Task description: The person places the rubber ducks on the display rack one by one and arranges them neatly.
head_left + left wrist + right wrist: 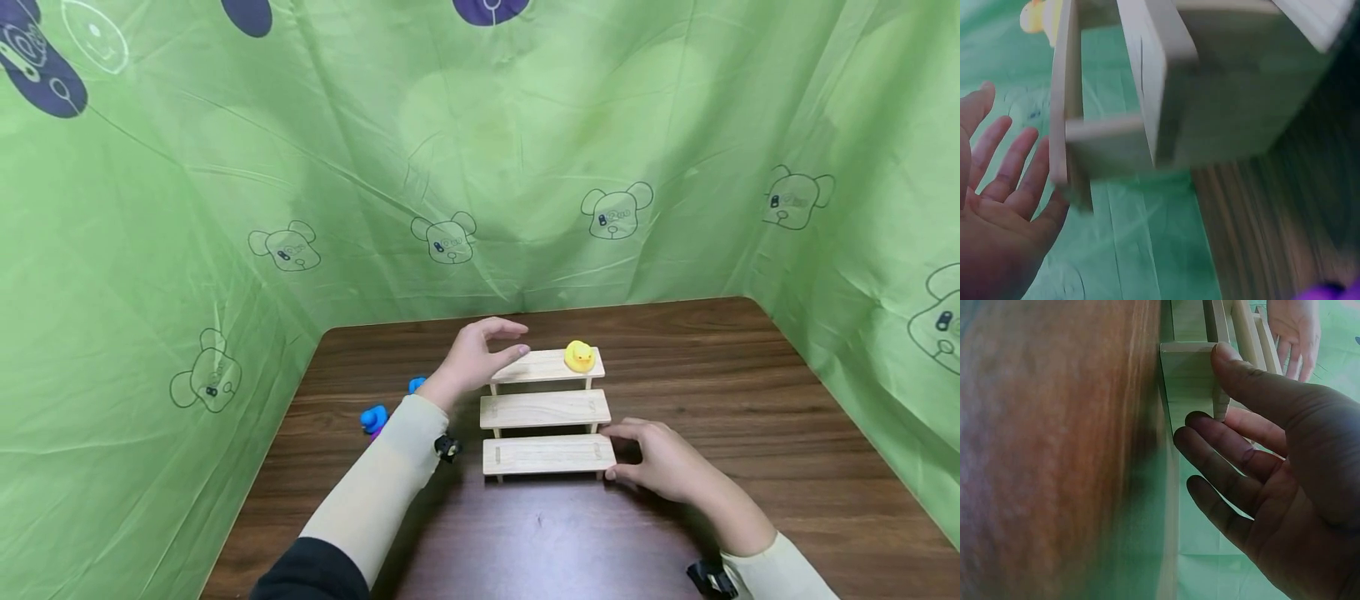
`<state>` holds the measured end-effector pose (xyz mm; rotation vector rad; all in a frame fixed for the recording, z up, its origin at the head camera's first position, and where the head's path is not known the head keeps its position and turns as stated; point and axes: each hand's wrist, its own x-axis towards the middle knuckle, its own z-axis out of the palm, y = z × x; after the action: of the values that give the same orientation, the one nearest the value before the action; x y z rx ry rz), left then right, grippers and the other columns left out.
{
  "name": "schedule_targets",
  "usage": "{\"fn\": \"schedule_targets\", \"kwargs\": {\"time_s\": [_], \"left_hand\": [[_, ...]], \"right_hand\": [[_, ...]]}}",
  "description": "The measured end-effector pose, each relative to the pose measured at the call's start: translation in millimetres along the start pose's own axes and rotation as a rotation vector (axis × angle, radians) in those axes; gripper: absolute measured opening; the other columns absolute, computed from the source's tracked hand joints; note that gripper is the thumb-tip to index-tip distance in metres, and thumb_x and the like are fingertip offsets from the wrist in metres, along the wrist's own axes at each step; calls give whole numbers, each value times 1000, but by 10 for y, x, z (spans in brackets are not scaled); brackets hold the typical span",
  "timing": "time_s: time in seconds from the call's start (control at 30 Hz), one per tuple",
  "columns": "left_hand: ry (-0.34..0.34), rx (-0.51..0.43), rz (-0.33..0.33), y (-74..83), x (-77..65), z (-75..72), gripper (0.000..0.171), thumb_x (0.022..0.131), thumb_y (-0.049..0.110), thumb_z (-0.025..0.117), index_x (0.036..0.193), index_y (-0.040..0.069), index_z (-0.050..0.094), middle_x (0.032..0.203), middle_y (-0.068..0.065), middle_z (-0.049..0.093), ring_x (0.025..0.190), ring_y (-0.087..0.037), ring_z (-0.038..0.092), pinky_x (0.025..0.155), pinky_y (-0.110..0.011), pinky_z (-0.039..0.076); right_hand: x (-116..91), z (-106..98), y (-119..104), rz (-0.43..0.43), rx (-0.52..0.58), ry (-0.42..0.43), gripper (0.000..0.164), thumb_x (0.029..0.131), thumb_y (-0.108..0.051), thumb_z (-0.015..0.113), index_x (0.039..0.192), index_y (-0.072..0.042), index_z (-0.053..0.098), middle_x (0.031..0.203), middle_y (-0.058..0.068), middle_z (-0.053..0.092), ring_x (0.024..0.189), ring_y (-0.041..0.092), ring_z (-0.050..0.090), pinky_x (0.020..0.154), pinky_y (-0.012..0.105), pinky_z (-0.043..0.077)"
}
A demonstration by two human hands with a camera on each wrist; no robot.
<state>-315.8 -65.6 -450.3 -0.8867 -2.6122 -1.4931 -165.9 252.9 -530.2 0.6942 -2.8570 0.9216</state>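
A pale wooden three-step display stand [546, 410] stands on the table. On the right part of its top step sits a yellow rubber duck [579, 357], partly visible also in the left wrist view. My left hand [480, 357] is at the left end of the top step, with fingers extended and parted and nothing held; the left wrist view shows its palm beside the stand. At the right end of the lowest step, my right hand [663, 462] pinches the board, thumb [1229, 353] at the front edge and index finger behind.
Left of the stand are a blue duck-shaped toy [372, 418], a purple piece partly hidden by the left sleeve, and another blue toy [416, 384] behind the left forearm. Green printed cloth [525, 150] hangs around the far and side edges of the brown wooden table [750, 400].
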Motion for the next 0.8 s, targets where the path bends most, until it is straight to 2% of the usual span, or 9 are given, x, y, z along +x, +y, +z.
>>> {"fn": "schedule_targets", "kwargs": {"time_s": [0.17, 0.33, 0.43, 0.6, 0.67, 0.8], "left_hand": [[92, 20, -46, -210, -150, -302, 34, 94, 37, 81, 124, 20, 76, 124, 6, 73, 120, -25, 67, 101, -41, 55], [157, 15, -96, -476, -315, -559, 28, 95, 30, 81, 121, 19, 76, 124, -6, 74, 117, -29, 67, 103, -52, 52], [175, 21, -123, -629, -409, -670, 28, 95, 27, 81, 121, 17, 76, 123, -10, 74, 113, -27, 68, 103, -56, 51], [199, 35, -185, -882, -560, -818, 29, 96, 25, 81, 122, 14, 75, 122, -10, 75, 109, -25, 71, 98, -47, 55], [198, 42, -210, -989, -618, -870, 30, 95, 26, 81, 122, 13, 75, 120, -9, 76, 107, -24, 71, 96, -43, 57], [167, 45, -264, -1143, -726, -951, 33, 93, 27, 83, 122, 13, 76, 120, -12, 75, 109, -25, 71, 98, -45, 56]], "right_hand": [[2, -3, -7, 22, -6, -11, 52, 79, -26, 95, 125, -16, 75, 119, -4, 73, 115, 23, 67, 99, 54, 54], [-5, -18, -17, 31, -9, -13, 51, 79, -26, 94, 125, -15, 75, 121, -1, 73, 117, 26, 67, 101, 55, 53], [-10, -25, -21, 24, -8, -10, 52, 79, -25, 95, 125, -14, 75, 118, -3, 73, 115, 24, 67, 100, 54, 54], [-15, -32, -21, 15, -20, -10, 52, 79, -24, 95, 126, -13, 74, 116, -5, 73, 113, 21, 67, 98, 52, 55], [-9, -30, -20, 15, -27, -15, 53, 79, -24, 94, 126, -13, 74, 116, -6, 72, 113, 20, 67, 99, 51, 55], [11, -12, -22, 9, -27, -27, 53, 79, -25, 94, 127, -13, 74, 115, -8, 72, 112, 18, 67, 98, 50, 55]]}}
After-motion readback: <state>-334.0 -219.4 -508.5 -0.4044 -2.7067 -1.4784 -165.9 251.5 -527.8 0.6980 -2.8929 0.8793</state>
